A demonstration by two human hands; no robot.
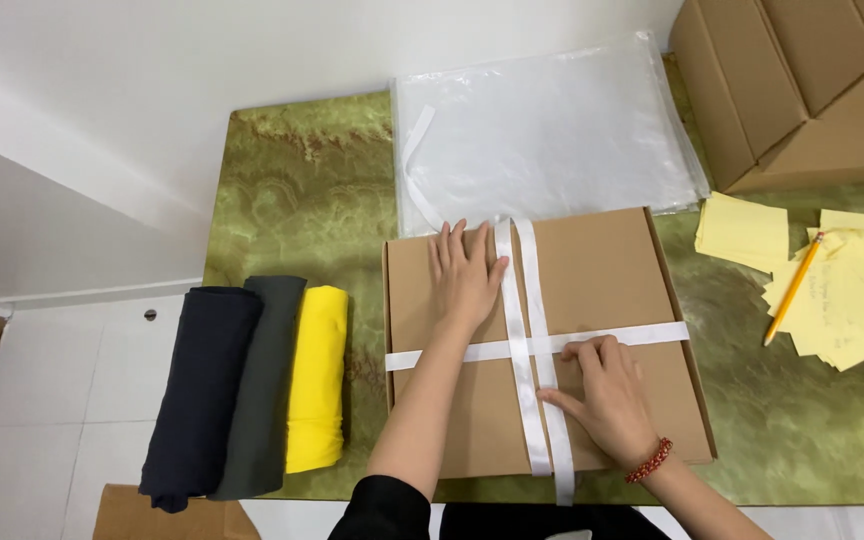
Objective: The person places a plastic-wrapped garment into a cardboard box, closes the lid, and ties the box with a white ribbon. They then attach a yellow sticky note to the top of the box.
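The flat brown cardboard box [592, 300] lies closed on the green marbled tabletop [292, 200], near the person's edge, and serves as the reference for all positions. White ribbon [532, 350] crosses its lid: two strands run front to back side by side, one strand runs side to side, and they meet near the lid's middle. The right hand [602, 390], with a red bead bracelet [649, 462] at the wrist, rests on the near half of the lid, its grip narrow, fingertips pressing the ribbon at and just below the crossing. The left hand [464, 272] lies flat and open on the far left part of the lid, fingers spread, holding nothing, just beside the lengthwise strands. Left of the box, apart from it, three rolled cloths lie side by side: a yellow roll [317, 380] nearest the box, then a dark grey roll [262, 390], then a black roll [202, 390]. Right of the box lie loose yellow paper notes [842, 290] with a yellow pencil [794, 288] across them. Beyond the box, touching its far edge, lies a stack of clear plastic bags [552, 130]. Beyond the box's right corner stand larger cardboard cartons [802, 90].
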